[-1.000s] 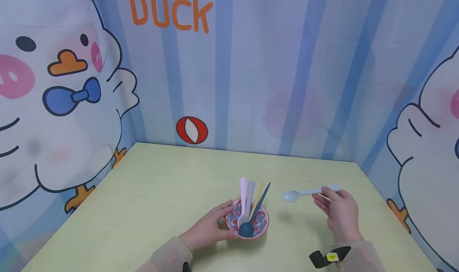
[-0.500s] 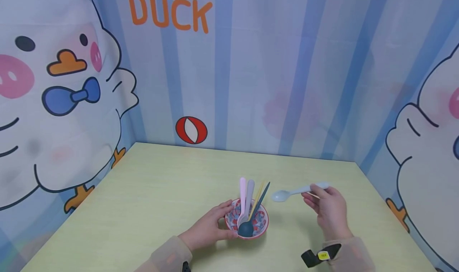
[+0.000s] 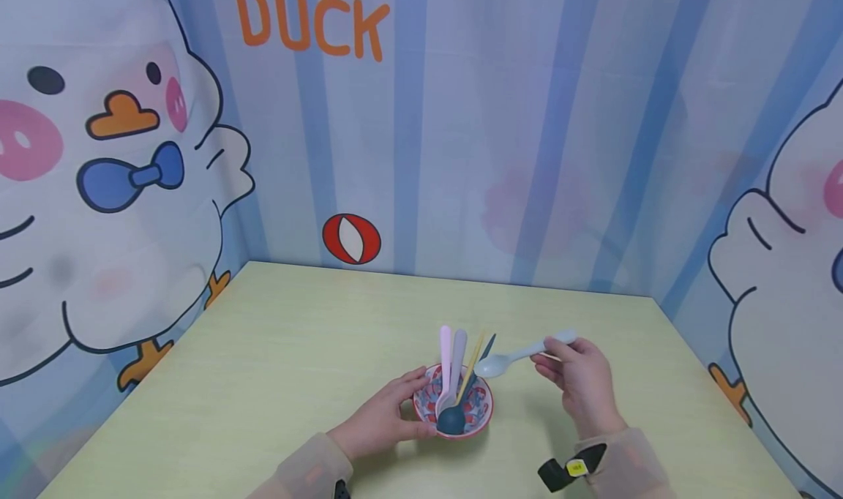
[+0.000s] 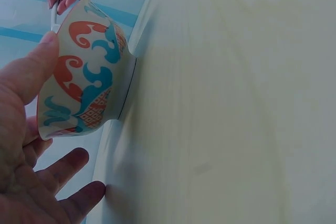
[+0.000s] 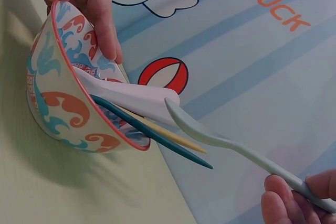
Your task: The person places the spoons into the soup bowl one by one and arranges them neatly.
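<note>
A patterned bowl [image 3: 486, 415] with a red rim stands on the table, and my left hand [image 3: 385, 420] grips its left side with thumb and fingers at the rim. Inside lean a pink spoon [image 3: 446, 353], a pale purple spoon [image 3: 459, 349], a dark teal spoon [image 3: 451, 421] and a thin yellow handle [image 3: 476, 353], whose lower end is hidden. My right hand [image 3: 586, 385] pinches a light blue spoon [image 3: 494, 366] by its handle. The spoon's head overlaps the bowl's right far rim in the head view; in the right wrist view it hangs beside the other handles' ends.
The pale yellow-green table [image 3: 316, 323] reaches back to a blue striped curtain [image 3: 454, 118] printed with ducks and a red ball. A black wrist strap [image 3: 560, 475] sits at my right sleeve.
My right hand has moved left with the light blue spoon, bringing the spoon's head from right of the bowl to its rim. My left hand and the bowl have stayed in place.
</note>
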Demonstrator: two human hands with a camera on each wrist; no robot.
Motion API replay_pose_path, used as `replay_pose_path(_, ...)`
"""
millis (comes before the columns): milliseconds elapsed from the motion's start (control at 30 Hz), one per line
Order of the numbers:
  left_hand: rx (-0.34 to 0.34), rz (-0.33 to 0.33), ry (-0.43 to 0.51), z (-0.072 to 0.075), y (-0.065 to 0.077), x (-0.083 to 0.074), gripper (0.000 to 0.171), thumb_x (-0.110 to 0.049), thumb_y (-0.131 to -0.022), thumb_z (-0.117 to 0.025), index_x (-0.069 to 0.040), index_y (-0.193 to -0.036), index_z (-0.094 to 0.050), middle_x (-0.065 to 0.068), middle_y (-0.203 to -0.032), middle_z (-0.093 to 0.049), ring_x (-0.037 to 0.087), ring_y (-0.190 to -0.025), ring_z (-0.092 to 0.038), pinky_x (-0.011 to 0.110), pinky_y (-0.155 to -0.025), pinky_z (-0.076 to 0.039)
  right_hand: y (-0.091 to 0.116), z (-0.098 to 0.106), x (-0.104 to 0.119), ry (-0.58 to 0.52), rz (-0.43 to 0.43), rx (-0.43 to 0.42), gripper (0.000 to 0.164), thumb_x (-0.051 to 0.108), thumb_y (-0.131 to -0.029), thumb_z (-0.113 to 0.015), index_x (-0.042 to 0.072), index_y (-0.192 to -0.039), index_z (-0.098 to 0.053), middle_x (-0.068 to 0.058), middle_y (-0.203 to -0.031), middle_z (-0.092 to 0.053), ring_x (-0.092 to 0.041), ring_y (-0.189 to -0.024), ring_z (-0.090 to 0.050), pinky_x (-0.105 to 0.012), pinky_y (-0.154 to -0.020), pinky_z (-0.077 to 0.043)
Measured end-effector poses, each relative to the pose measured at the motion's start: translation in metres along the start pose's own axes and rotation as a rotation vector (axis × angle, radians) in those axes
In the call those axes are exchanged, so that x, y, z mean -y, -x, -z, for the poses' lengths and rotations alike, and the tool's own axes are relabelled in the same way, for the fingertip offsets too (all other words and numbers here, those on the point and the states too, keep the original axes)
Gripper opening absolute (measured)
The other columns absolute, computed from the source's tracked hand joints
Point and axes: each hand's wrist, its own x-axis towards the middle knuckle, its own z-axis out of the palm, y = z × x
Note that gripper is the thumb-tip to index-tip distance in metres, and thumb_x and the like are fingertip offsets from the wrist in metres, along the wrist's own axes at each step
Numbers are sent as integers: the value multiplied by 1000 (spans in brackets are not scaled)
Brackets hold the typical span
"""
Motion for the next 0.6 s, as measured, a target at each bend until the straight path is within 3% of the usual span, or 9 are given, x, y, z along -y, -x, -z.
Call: replay_pose_path(600, -1, 5, -1, -1, 0, 1, 82, -40, -79, -78, -7, -145, -43, 1, -156, -30, 31, -142, -25, 55, -110, -28, 0, -17, -13, 79, -69, 111, 28, 7, -95, -58, -6, -117, -48, -6, -87, -68, -14, -70, -69, -27, -69, -57)
